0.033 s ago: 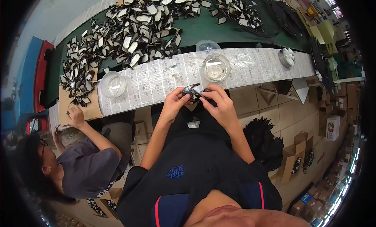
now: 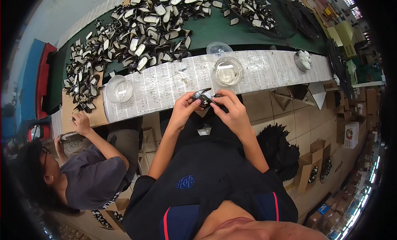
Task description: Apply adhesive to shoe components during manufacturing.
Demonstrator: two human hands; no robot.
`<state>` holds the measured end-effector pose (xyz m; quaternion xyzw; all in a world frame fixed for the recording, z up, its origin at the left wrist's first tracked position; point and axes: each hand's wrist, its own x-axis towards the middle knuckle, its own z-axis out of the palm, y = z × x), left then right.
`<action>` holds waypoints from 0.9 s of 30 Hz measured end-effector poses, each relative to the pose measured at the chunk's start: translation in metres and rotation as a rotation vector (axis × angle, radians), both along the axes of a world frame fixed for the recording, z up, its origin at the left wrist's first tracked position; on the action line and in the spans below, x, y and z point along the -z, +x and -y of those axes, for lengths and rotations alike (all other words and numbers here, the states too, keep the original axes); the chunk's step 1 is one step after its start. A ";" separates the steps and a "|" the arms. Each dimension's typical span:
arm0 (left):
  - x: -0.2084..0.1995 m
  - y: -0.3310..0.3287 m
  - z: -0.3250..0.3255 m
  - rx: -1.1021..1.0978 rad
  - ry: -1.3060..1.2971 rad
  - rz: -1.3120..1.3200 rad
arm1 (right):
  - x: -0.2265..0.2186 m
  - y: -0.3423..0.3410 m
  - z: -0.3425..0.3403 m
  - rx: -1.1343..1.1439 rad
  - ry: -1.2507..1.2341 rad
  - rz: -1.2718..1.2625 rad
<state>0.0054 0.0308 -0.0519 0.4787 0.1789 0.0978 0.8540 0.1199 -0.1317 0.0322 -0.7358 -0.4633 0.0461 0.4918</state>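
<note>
Between my two hands, just off the table's near edge, is a small glossy black piece (image 2: pixel 204 100) with a pale patch on top; it looks like a shoe heel. My left hand (image 2: pixel 183 110) is closed on its left side, thumb on the near face. Thumb and fingers of my right hand (image 2: pixel 232 111) pinch its right side. Beyond my hands a round clear tub (image 2: pixel 228 72) of liquid stands on the paper-covered table edge (image 2: pixel 165 80). Many similar black pieces with cream faces form a large pile (image 2: pixel 140 33) on the green surface.
To my left sits a co-worker (image 2: pixel 93 174), one hand beside a cardboard sheet (image 2: pixel 95 118). Another clear tub (image 2: pixel 119 89) is at left; a can with white wads (image 2: pixel 304 60) is at right. Black material (image 2: pixel 279 153) hangs near my right side, with boxes (image 2: pixel 312 161) on the floor.
The co-worker's farther-left hand has shifted slightly down. My hands and the black piece look the same.
</note>
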 end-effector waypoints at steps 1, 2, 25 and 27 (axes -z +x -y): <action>-0.002 0.001 0.001 0.002 -0.001 -0.001 | 0.000 0.001 0.000 -0.021 0.008 0.050; -0.003 0.001 0.002 -0.008 0.007 -0.003 | -0.001 0.002 -0.001 -0.042 0.016 0.100; -0.007 0.000 0.003 0.010 -0.048 -0.026 | -0.002 0.009 0.005 0.225 0.038 0.037; -0.006 -0.002 0.003 0.013 -0.111 0.015 | -0.009 0.008 0.005 0.245 0.080 -0.035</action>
